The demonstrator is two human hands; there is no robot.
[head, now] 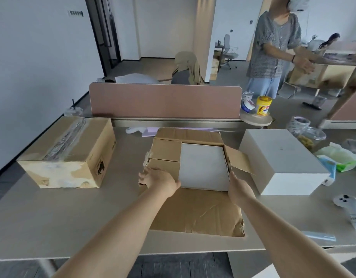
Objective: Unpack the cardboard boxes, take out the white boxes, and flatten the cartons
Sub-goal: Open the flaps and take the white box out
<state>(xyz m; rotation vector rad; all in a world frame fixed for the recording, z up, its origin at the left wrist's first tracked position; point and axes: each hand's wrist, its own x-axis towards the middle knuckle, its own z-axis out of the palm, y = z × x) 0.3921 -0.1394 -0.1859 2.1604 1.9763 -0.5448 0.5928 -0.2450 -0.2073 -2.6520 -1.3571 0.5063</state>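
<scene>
An opened brown carton (193,213) sits mid-table with its flaps spread, the near flap lying flat toward me. Inside it stands a white box (203,167). My left hand (159,180) lies on the carton's left flap at the white box's near-left corner, fingers curled over the flap edge. My right hand (239,189) reaches down along the white box's right side, its fingers hidden between box and carton wall. A second white box (281,161) stands out on the table to the right. A sealed, taped carton (68,153) stands at the left.
A pink desk divider (165,101) runs along the table's far edge. A white controller (351,209), tissue packs (337,157) and jars (307,135) lie at the right. A yellow tub (263,105) stands behind. A person (273,47) stands at the back right beside another desk.
</scene>
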